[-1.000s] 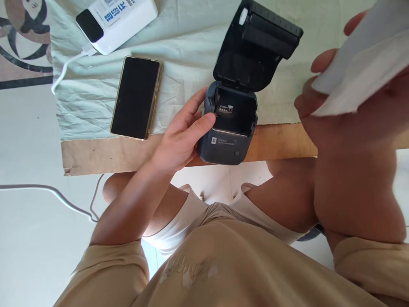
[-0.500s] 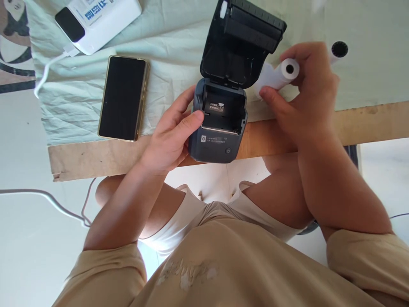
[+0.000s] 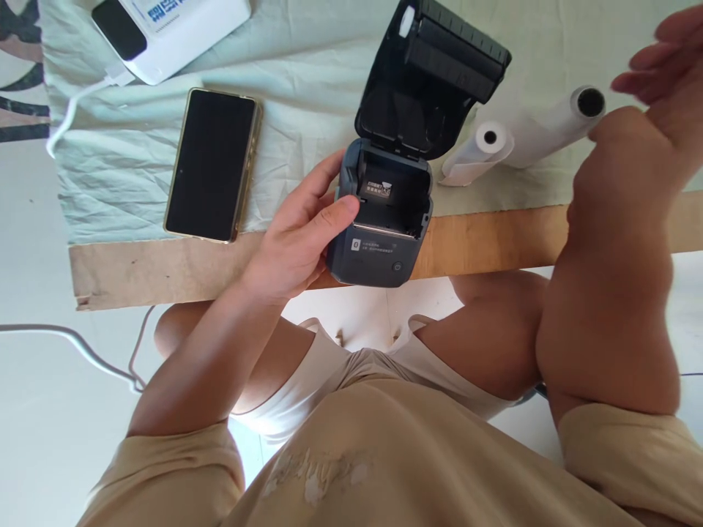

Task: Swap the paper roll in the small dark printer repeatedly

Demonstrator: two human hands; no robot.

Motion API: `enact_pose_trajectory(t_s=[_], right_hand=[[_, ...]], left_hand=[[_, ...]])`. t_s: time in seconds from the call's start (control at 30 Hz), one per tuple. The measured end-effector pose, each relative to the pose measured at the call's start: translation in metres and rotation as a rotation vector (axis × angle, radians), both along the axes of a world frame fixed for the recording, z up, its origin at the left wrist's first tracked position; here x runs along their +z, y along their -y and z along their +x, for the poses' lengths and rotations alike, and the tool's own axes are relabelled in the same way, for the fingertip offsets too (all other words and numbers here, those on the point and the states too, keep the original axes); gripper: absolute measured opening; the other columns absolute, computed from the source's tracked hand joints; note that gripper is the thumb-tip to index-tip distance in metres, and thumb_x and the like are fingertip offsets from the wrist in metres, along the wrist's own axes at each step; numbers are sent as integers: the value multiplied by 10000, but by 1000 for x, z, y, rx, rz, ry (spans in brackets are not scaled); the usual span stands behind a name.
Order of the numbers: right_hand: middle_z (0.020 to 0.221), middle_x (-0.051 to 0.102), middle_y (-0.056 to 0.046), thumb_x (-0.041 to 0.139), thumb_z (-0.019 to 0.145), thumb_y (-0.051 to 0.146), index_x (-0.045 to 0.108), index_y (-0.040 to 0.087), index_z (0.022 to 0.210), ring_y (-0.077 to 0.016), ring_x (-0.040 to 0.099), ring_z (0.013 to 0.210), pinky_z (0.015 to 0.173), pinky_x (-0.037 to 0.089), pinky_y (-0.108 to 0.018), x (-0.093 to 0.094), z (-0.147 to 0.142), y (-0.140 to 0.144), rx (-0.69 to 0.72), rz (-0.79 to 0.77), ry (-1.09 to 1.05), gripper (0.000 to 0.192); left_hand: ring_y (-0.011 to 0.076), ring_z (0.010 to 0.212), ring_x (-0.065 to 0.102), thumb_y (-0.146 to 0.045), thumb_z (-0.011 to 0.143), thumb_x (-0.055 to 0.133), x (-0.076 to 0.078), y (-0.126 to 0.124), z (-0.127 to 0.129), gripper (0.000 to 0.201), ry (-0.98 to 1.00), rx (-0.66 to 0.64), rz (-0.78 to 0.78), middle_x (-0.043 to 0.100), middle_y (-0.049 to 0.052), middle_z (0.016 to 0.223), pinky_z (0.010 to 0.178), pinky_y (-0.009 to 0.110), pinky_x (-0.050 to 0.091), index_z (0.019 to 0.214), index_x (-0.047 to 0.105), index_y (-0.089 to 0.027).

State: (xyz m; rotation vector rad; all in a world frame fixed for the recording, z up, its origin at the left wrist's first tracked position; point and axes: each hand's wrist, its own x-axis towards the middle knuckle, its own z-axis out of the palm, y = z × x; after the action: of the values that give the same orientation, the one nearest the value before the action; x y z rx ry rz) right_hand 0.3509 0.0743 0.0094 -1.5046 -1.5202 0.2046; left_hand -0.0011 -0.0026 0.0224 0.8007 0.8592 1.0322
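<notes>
Steadying the open printer (image 3: 378,227) at the table's near edge, my left hand (image 3: 299,241) grips its side, fingers curled. My right hand (image 3: 653,95), fingers now spread and empty, has released the paper roll (image 3: 477,150); it lies on the cloth (image 3: 307,132) beside a second roll (image 3: 554,124), the printer's bay unloaded.

A low wooden board (image 3: 494,238), draped in pale cloth (image 3: 307,95), sits above bright white floor (image 3: 33,439).

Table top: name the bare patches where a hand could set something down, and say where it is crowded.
Free: cloth between phone and printer; bare wood edge below the phone. Crowded: right of the printer, where two paper rolls lie beside the right hand.
</notes>
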Motion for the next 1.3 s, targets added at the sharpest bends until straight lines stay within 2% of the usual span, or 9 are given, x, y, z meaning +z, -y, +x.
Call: enact_pose_trajectory(t_s=[0.1,0.27,0.47,0.6,0.7,0.9,1.07,1.2,1.3], right_hand=[[1149,648,-70,548,660,92,662,286,1182,-250,697,1126,1019,541,-477,-6,6,-4,-7,148,-86,569],[1112,690,-66,462,695,110,619,298,1075,-240,736,1064,848,488,-426,1,5,-5,-135,91,-233,453],[1185,647,-74,581,543,-10,616,287,1189,-268,638,1122,938,517,-447,-12,3,-13,-232,-16,48,712],[1170,596,-60,604,511,-12,492,298,1075,-266,597,1050,866,482,-420,-9,-5,-9,-317,250,279,653],[1221,618,-58,638,558,-14,509,296,1156,-220,594,910,818,483,-419,-5,-13,-3,-266,90,349,686],[1282,613,-158,707,680,-62,698,248,1128,-320,640,1246,786,544,-431,-10,-15,-4,-291,-43,416,545],[1283,638,-159,679,677,-96,710,259,1119,-300,637,1263,869,598,-420,-9,-15,-1,-246,9,400,568],[1147,694,-55,622,595,-86,581,300,1132,-203,596,910,907,531,-421,-1,-25,3,-224,-124,368,662],[876,559,64,547,516,-34,495,338,1161,-156,445,734,744,427,-361,2,-34,-1,-167,-146,33,746]], left_hand=[[438,1480,765,-492,1017,883,2,0,0,613,-22,3,-33,889,104,1364,1022,481,751,1541,702,-230],[427,1447,787,-511,986,906,-3,-2,0,612,15,17,-11,878,107,1374,862,423,756,1507,733,-241],[432,1506,753,-494,996,897,1,-1,0,657,-35,21,-43,882,93,1365,1056,501,753,1570,701,-243],[393,1368,825,-521,997,885,0,-1,-1,598,-58,41,-18,892,94,1304,806,379,740,1523,749,-271],[384,1363,828,-494,1006,859,-5,-1,-1,530,-63,41,-3,888,78,1283,771,368,727,1492,779,-297],[327,1119,880,-497,1008,863,-4,-1,-3,483,-70,58,7,892,80,1179,700,322,687,1418,786,-254],[419,1346,838,-502,1004,875,-2,-1,-2,567,-73,46,-14,866,105,1326,886,468,764,1488,744,-238],[427,1535,738,-489,1001,892,-3,-2,-1,523,6,35,-21,862,83,1457,1074,525,756,1462,767,-275],[427,1613,673,-480,1003,899,-4,-2,-1,549,9,26,-14,857,82,1483,1172,530,714,1482,750,-255]])
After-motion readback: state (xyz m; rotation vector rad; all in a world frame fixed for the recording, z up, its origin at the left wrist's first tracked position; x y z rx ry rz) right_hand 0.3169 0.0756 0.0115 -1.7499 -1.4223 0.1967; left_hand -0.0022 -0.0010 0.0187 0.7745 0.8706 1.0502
